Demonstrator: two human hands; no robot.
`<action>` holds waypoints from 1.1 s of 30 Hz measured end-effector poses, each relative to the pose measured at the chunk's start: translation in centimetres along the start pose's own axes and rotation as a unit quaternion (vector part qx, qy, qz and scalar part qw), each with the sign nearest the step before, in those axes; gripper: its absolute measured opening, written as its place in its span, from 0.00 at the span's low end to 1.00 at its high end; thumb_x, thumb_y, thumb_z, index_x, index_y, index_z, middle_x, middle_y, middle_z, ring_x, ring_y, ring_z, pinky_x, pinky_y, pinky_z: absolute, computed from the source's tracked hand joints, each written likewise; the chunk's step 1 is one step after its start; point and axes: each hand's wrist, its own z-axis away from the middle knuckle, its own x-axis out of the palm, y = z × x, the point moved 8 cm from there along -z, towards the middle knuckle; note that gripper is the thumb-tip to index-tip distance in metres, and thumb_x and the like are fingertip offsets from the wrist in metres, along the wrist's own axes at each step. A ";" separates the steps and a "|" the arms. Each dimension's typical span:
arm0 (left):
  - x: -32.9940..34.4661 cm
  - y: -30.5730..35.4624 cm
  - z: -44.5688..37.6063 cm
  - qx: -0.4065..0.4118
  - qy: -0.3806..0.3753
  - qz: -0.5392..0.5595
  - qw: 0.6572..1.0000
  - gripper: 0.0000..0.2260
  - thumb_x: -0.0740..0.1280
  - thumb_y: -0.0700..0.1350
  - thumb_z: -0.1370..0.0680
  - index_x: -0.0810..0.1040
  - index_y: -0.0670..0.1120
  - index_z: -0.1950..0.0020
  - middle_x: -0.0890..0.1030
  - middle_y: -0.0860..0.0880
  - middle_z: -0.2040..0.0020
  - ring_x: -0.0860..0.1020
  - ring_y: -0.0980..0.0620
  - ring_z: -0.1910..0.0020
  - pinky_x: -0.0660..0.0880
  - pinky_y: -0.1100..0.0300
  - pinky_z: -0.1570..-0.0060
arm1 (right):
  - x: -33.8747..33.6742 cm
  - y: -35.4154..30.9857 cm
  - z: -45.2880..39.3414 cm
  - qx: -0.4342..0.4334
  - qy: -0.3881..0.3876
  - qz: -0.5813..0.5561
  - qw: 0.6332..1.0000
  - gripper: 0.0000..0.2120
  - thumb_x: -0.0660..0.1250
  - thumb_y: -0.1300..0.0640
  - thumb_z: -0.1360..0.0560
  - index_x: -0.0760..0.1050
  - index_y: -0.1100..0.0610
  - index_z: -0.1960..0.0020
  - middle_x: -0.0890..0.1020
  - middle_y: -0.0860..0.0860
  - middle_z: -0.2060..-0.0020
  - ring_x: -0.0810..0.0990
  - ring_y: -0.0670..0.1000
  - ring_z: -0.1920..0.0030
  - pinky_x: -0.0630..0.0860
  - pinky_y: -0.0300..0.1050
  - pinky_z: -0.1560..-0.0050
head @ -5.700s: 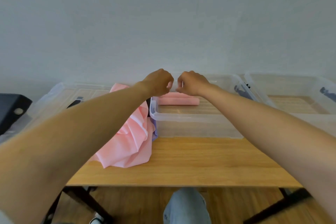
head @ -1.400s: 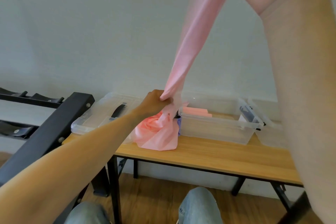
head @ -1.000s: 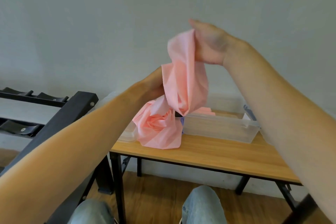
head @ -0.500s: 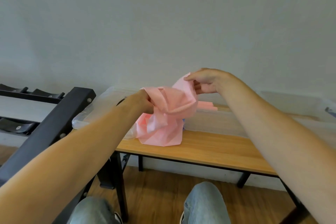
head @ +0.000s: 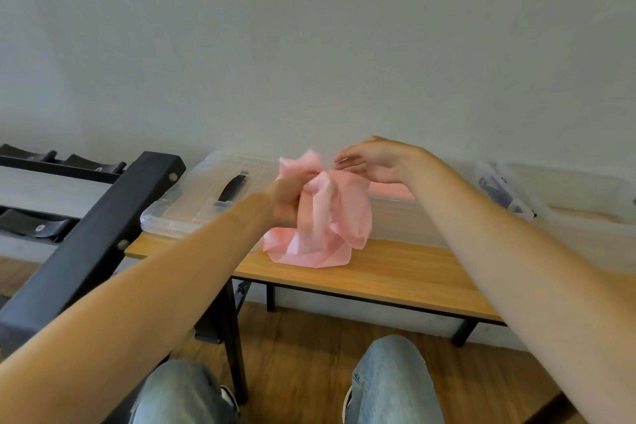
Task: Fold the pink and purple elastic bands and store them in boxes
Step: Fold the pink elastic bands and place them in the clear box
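Note:
My left hand (head: 288, 200) grips a bunched pink elastic band (head: 339, 206) just above the table. Its lower folds lie in a crumpled pink heap (head: 309, 249) on the wood. My right hand (head: 377, 162) hovers at the band's upper right with fingers stretched out, holding nothing. Behind the band stands a clear box (head: 402, 222) with a folded pink band (head: 392, 189) inside. No purple band shows.
A clear lid with a black handle (head: 220, 191) lies at the table's left end. More clear boxes (head: 568, 198) stand at the right. A black metal rack (head: 86, 237) stands to the left of the wooden table (head: 406, 274). My knees are below.
My right hand came down from high overhead, gathering the stretched pink band into a bunch, and has let go of it. My left hand kept its grip near the heap.

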 end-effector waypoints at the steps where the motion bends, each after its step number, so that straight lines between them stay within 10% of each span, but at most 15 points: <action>1: -0.2 0.4 0.0 0.013 0.010 -0.007 1.000 0.13 0.64 0.50 0.16 0.80 0.40 0.44 0.81 0.44 0.53 0.82 0.49 0.55 0.81 0.56 0.54 | 0.1 -0.1 0.2 -0.014 0.006 0.006 1.000 0.06 0.69 0.64 0.19 0.79 0.67 0.45 0.83 0.63 0.45 0.84 0.57 0.50 0.81 0.45 0.45; 9: 2.2 4.6 1.2 0.163 -0.078 0.133 0.975 0.11 0.63 0.48 0.17 0.77 0.42 0.40 0.81 0.46 0.49 0.81 0.47 0.50 0.80 0.52 0.48 | -1.1 -5.2 3.5 -0.239 0.189 0.154 0.940 0.06 0.69 0.52 0.19 0.82 0.54 0.51 0.82 0.46 0.57 0.80 0.44 0.55 0.73 0.36 0.54; 14: 2.3 6.5 1.6 0.215 -0.110 0.164 0.957 0.23 0.57 0.51 0.15 0.74 0.38 0.27 0.77 0.38 0.31 0.78 0.38 0.35 0.74 0.42 0.35 | 1.7 -5.3 6.0 -0.221 0.058 0.108 0.967 0.24 0.70 0.38 0.22 0.74 0.53 0.35 0.80 0.49 0.49 0.81 0.50 0.51 0.80 0.45 0.50; 19: 2.6 6.5 1.4 0.198 -0.136 0.193 0.951 0.23 0.55 0.49 0.15 0.67 0.40 0.22 0.72 0.31 0.27 0.73 0.31 0.29 0.69 0.35 0.29 | 3.1 -4.6 6.3 -0.260 0.050 0.257 0.929 0.56 0.83 0.52 0.32 0.48 0.45 0.18 0.77 0.49 0.44 0.83 0.49 0.49 0.82 0.46 0.48; 22: 1.3 6.2 0.8 0.197 -0.100 0.219 0.950 0.23 0.57 0.46 0.15 0.68 0.37 0.23 0.72 0.34 0.26 0.72 0.35 0.27 0.65 0.41 0.25 | 2.4 -4.9 5.9 -0.289 0.116 0.240 0.919 0.44 0.79 0.59 0.30 0.59 0.48 0.22 0.81 0.50 0.53 0.85 0.52 0.57 0.84 0.52 0.50; 28: -0.9 5.1 0.3 0.176 -0.001 0.074 0.982 0.13 0.60 0.49 0.17 0.80 0.44 0.43 0.82 0.51 0.53 0.80 0.52 0.61 0.75 0.58 0.57 | 1.2 -5.7 6.3 -0.322 0.176 0.175 0.914 0.05 0.70 0.62 0.21 0.81 0.59 0.46 0.83 0.53 0.58 0.85 0.52 0.63 0.82 0.42 0.65; 33: -4.0 2.5 0.2 -0.007 0.088 -0.220 0.972 0.37 0.59 0.73 0.23 0.80 0.42 0.35 0.83 0.44 0.39 0.81 0.46 0.40 0.73 0.48 0.34 | 0.1 -6.8 6.7 -0.327 0.212 0.159 0.907 0.12 0.64 0.60 0.18 0.78 0.61 0.59 0.75 0.50 0.68 0.72 0.46 0.70 0.71 0.40 0.66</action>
